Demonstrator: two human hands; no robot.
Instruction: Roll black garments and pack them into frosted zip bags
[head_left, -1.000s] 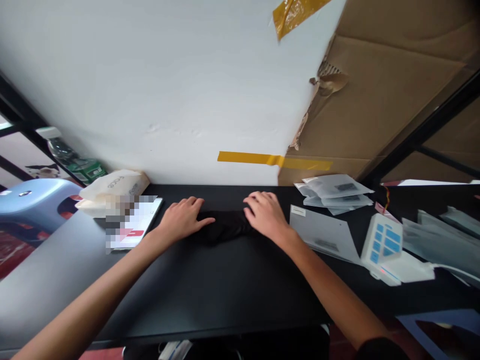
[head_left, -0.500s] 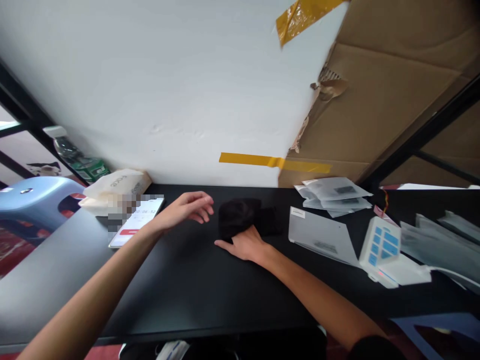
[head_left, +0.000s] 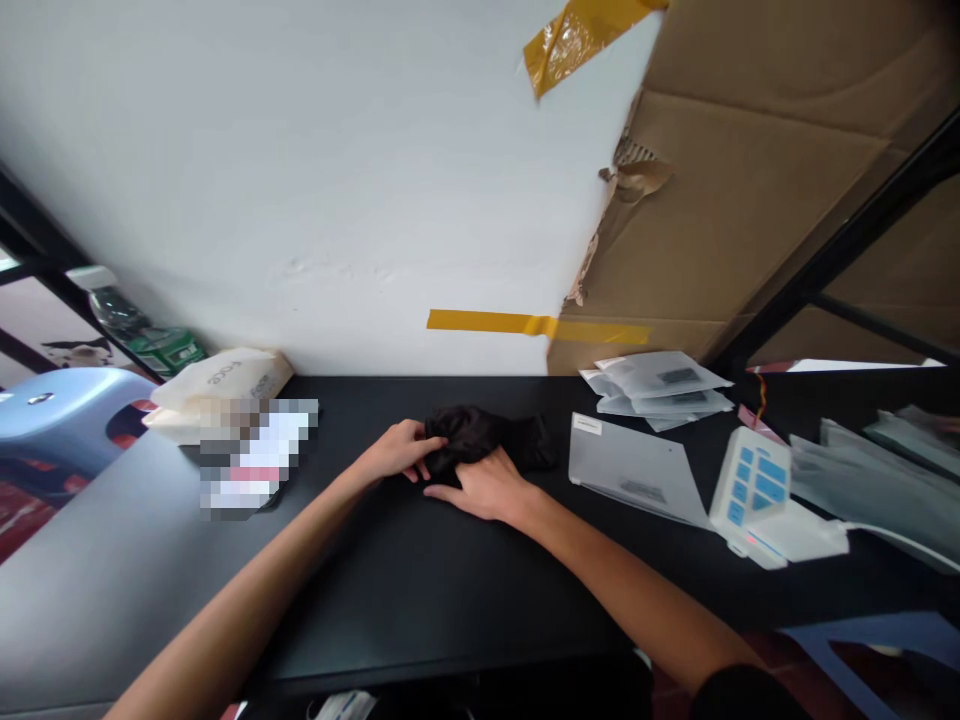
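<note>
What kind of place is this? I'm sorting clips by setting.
Probably a small packing workstation: a black table holds flat grey mailer bags, a white handheld device, and cardboard stands behind.

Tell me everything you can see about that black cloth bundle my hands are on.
The black cloth bundle is a soft, dark fabric piece, crumpled and bunched rather than flat, with folds hard to make out against the black table it lies on. It sits near the table's far edge, below the white wall, left of the grey plastic pouches. The left hand grips its left end with curled fingers, and the right hand presses against its near side. What kind of garment it is cannot be told.
</note>
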